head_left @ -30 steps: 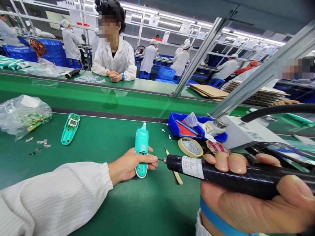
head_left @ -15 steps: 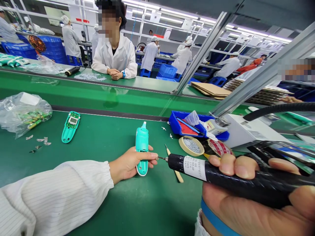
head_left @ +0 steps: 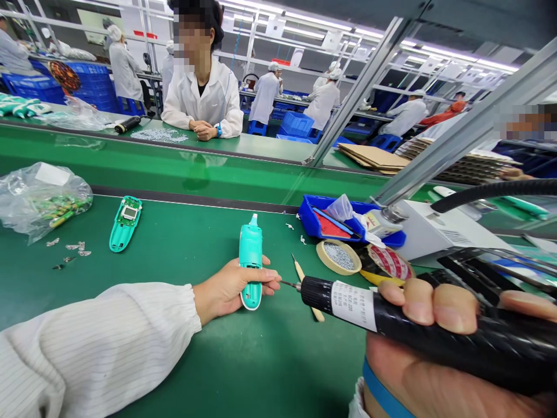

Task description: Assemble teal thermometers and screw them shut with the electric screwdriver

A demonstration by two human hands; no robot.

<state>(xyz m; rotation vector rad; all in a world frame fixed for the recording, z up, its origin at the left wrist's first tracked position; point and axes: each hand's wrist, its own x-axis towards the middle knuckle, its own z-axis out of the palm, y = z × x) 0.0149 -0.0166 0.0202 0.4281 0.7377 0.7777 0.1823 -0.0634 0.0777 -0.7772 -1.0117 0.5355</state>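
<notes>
My left hand [head_left: 237, 285] is closed around a teal and white handheld device [head_left: 251, 244], its narrow white tip pointing away from me. An open slot shows on the device's face just above my thumb. In my right hand [head_left: 435, 348] is a black electric screwdriver [head_left: 352, 305] with a white label, held nearly level. Its thin bit points left and ends close to my left fingertips; whether it touches them I cannot tell. A blue band circles my right wrist. Under the screwdriver's front end lies a slim tool with a pale handle [head_left: 310, 296].
A teal half shell with a circuit board [head_left: 126, 223], small metal pieces [head_left: 81, 246] and a plastic bag of parts [head_left: 52, 200] lie left. A round tray of screws [head_left: 338, 258] and a blue bin [head_left: 311, 217] stand right. A co-worker [head_left: 202, 98] sits across the line.
My right hand and the screwdriver have shifted a little right and down, drawing the bit slightly back from my left fingertips. My left hand and the device have hardly moved.
</notes>
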